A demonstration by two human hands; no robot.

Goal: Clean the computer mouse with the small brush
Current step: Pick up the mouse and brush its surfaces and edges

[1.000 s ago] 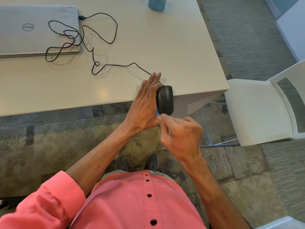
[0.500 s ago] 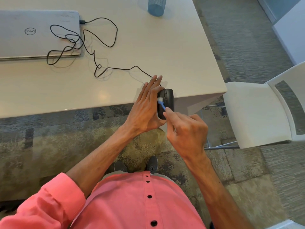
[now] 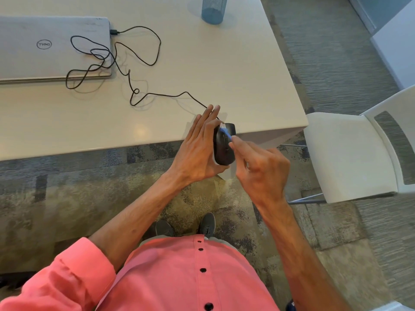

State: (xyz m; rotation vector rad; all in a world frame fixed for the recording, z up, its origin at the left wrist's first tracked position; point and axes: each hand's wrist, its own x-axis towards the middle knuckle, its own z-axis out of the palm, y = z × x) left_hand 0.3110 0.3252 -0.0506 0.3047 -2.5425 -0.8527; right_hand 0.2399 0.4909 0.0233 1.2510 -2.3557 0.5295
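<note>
The computer mouse (image 3: 224, 149) is being held on edge at the worktop's (image 3: 202, 63) near edge, the left hand (image 3: 197, 151) gripping it between thumb and bent forefinger, its other fingers straight. The right hand (image 3: 262, 173) is pinching the small brush (image 3: 225, 132), whose pale bristles are touching the mouse's far end. The black cable (image 3: 143, 95) is trailing far-left to a closed laptop (image 3: 51, 48).

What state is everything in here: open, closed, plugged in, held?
Laptop: closed, cable plugged into its side.
Cable: loose loops over the laptop's lid and the table.
Mouse: held on edge above the table's near edge.
Brush: bristles on the mouse's far end.
Left hand: holds the mouse.
Right hand: pinches the brush.
Mesh cup: upright.
</note>
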